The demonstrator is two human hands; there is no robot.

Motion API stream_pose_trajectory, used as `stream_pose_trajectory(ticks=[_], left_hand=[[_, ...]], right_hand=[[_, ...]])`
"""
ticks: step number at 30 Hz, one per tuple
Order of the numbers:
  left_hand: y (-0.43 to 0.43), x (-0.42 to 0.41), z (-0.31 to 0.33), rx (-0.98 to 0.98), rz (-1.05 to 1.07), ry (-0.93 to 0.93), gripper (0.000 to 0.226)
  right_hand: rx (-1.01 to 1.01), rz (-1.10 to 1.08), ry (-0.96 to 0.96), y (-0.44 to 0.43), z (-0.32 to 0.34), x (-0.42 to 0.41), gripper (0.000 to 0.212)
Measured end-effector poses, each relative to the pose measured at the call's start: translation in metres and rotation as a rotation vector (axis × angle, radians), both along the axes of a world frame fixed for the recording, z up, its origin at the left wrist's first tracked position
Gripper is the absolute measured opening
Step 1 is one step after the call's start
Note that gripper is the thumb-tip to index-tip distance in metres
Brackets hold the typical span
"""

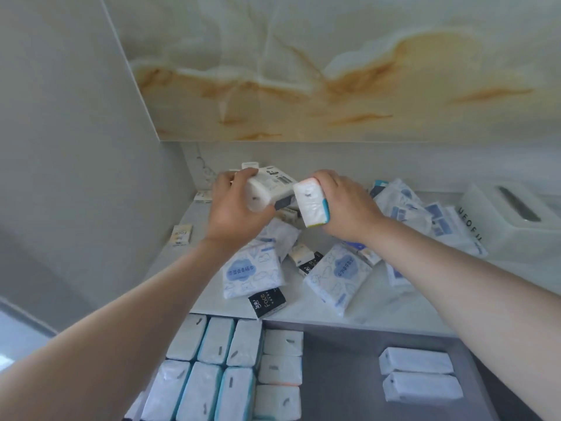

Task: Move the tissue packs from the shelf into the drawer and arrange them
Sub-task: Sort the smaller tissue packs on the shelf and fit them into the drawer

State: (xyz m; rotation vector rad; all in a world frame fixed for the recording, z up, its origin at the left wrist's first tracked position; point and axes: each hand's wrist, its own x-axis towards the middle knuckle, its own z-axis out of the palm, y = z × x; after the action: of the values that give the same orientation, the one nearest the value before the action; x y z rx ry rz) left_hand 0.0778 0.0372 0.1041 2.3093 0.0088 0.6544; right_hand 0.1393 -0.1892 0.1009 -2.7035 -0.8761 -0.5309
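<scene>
The left hand (233, 208) is closed around a white tissue pack with a dark end (267, 189), and the right hand (346, 205) grips a white pack with a teal edge (311, 205). Both packs are held above the pale shelf (303, 311) strewn with loose packs, behind the grey drawer (343, 375) holding neat rows.
</scene>
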Motion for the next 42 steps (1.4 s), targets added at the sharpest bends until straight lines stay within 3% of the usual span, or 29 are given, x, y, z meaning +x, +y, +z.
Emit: stream_pose_trajectory(ticks=[3, 7, 12, 16, 21, 26, 30, 32, 35, 42], left_hand=[[0.008, -0.042, 0.007, 0.062, -0.071, 0.03, 0.074], [0.019, -0.097, 0.006, 0.104, -0.141, 0.131, 0.076], [0.028, -0.159, -0.016, 0.12, -0.226, 0.257, 0.077], [0.036, -0.175, -0.016, 0.198, -0.348, 0.454, 0.08], [0.018, -0.193, -0.023, 0.253, -0.509, 0.557, 0.068], [-0.005, -0.204, -0.049, 0.424, -0.639, 0.668, 0.068], [-0.007, -0.198, -0.06, 0.605, -0.652, 0.758, 0.069], [-0.006, -0.193, -0.053, 0.668, -0.634, 0.826, 0.071], [0.004, -0.184, -0.031, 0.587, -0.565, 0.914, 0.068], [0.044, -0.182, -0.006, 0.543, -0.404, 0.864, 0.061]], right_hand=[[0.243, 0.013, 0.192, 0.001, 0.006, -0.046, 0.08], [0.348, 0.079, 0.438, 0.002, 0.0, -0.104, 0.107], [0.363, 0.038, 0.669, -0.003, -0.019, -0.167, 0.102], [0.208, 0.087, 0.855, 0.0, -0.034, -0.203, 0.109], [-0.113, 0.056, 0.965, -0.002, -0.049, -0.217, 0.098], [-0.162, -0.021, 1.014, -0.019, -0.065, -0.214, 0.096], [-0.092, -0.017, 0.899, -0.016, -0.078, -0.22, 0.097], [-0.21, 0.043, 0.753, -0.01, -0.083, -0.224, 0.101], [-0.38, 0.223, 0.502, 0.003, -0.094, -0.233, 0.103], [-0.685, 0.506, 0.148, 0.035, -0.135, -0.241, 0.093]])
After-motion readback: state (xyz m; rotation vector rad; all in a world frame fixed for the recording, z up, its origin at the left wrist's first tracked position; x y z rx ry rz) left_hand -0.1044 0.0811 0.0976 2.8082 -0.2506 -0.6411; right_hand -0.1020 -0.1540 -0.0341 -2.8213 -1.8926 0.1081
